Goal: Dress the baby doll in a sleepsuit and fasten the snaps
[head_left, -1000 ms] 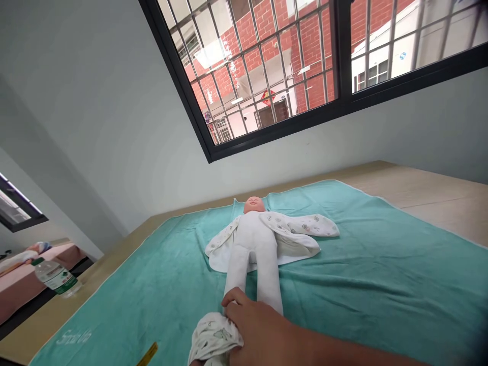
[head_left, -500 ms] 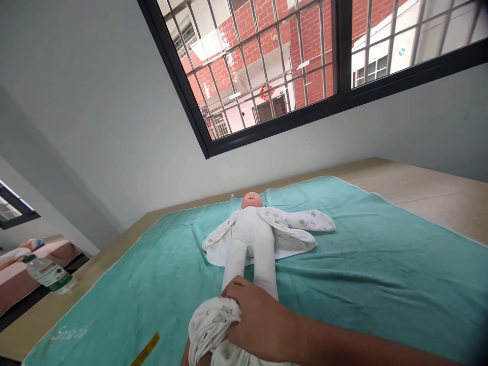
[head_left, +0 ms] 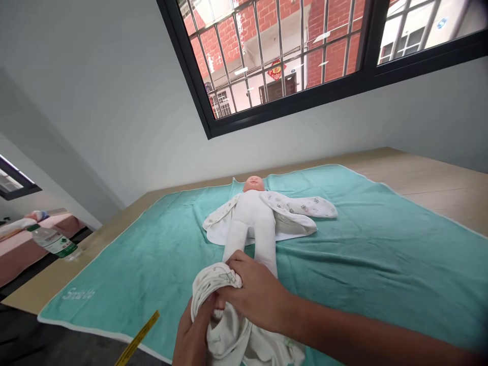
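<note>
A baby doll (head_left: 251, 211) lies on its back with its head toward the wall. Its white cloth body is bare in front, and a white printed jacket (head_left: 293, 223) lies open around it, one sleeve spread flat to the right. My left hand (head_left: 194, 325) is closed on a bunched white printed baby garment (head_left: 229, 330), its fingers partly inside the gathered ring. My right hand (head_left: 255, 295) grips the upper right edge of that ring, at the end of the doll's legs. The lower ends of the legs are hidden by my hands and the cloth.
A teal towel (head_left: 152, 264) covers much of the wooden table (head_left: 430, 178). On the left edge lies a plastic bottle (head_left: 57, 243). A yellow strip (head_left: 139, 335) sticks up at the towel's front edge. Behind are a wall and a barred window (head_left: 274, 56).
My view has tilted down, showing the towel's front edge. My left hand has come further into sight, and the gathered ring of the garment is opened wider between both hands.
</note>
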Tool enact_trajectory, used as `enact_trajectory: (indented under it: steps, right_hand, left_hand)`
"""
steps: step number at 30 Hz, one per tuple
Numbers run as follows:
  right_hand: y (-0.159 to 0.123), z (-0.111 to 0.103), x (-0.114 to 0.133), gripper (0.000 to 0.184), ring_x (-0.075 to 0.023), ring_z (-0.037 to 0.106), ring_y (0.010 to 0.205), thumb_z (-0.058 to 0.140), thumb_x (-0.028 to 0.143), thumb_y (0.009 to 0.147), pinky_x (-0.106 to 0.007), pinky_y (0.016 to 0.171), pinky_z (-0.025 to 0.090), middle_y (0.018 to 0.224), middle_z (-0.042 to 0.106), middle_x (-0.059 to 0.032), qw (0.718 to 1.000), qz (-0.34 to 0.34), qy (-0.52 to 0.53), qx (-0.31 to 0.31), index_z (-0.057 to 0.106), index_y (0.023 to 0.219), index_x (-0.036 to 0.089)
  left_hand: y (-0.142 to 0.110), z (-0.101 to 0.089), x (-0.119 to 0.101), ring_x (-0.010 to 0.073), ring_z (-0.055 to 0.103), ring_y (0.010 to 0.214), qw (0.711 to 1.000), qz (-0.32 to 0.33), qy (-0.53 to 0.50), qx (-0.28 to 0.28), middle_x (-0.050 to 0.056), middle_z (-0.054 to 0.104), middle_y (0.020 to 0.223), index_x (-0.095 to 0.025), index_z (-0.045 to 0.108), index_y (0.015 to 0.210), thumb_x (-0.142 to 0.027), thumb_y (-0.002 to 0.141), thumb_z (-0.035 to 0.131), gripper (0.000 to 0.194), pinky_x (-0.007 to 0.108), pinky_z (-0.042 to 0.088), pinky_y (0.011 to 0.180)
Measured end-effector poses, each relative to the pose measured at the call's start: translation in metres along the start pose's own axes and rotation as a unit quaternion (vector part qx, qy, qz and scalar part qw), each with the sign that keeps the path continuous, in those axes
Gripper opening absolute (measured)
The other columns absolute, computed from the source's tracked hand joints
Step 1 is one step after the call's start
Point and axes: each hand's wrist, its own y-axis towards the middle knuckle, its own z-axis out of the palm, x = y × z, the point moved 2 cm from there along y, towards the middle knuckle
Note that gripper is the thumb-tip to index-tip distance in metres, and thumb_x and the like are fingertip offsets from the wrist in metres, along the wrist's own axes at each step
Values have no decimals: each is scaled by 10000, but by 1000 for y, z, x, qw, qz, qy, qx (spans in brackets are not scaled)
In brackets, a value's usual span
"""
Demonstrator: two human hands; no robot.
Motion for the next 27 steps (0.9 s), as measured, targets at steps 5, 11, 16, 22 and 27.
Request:
enact_trajectory:
  steps: [5, 11, 16, 22, 27]
  right_hand:
    - [3, -5, -1, 129, -163, 566, 835, 572, 263, 767, -280, 749, 425, 940, 594, -15, 999, 5, 32, -12, 630, 870, 212]
    - [6, -18, 0, 399, -204, 596, 934, 697, 280, 659, -288, 751, 468, 1066, 619, -23, 996, 13, 74, 57, 594, 1042, 231]
    - [14, -20, -11, 195, -177, 599, 874, 596, 212, 738, -268, 727, 454, 967, 637, -14, 998, -59, 13, 30, 597, 934, 210]
    - [23, -23, -24, 22, -143, 559, 737, 519, 213, 786, -244, 620, 406, 811, 616, 18, 995, -93, -10, 23, 529, 799, 198]
    - [27, -20, -30, 33, -157, 558, 743, 532, 226, 782, -262, 626, 415, 787, 607, 9, 997, -68, 33, 10, 514, 774, 199]
  left_hand:
    - [0, 11, -8, 351, 480, 1253, 997, -38, 14, -62, 77, 652, 1211, -206, 696, 1055, -418, 681, 717, 430, 393, 408, 1049]
    - [-3, 37, -12, 330, 591, 1116, 995, -42, -85, 14, 82, 667, 1178, -217, 625, 1181, -367, 664, 741, 551, 386, 487, 943]
    - [10, 38, -21, 224, 582, 1072, 999, 28, -23, 28, 80, 591, 1227, -221, 600, 1160, -368, 887, 565, 312, 397, 495, 918]
    - [26, 38, -33, 234, 608, 1000, 998, 43, -11, 37, 65, 639, 1127, -181, 622, 1090, -368, 851, 599, 305, 361, 504, 854]
    - [48, 50, -39, 277, 621, 952, 998, 47, 2, 49, 56, 707, 942, -163, 660, 869, -359, 709, 665, 253, 300, 481, 787]
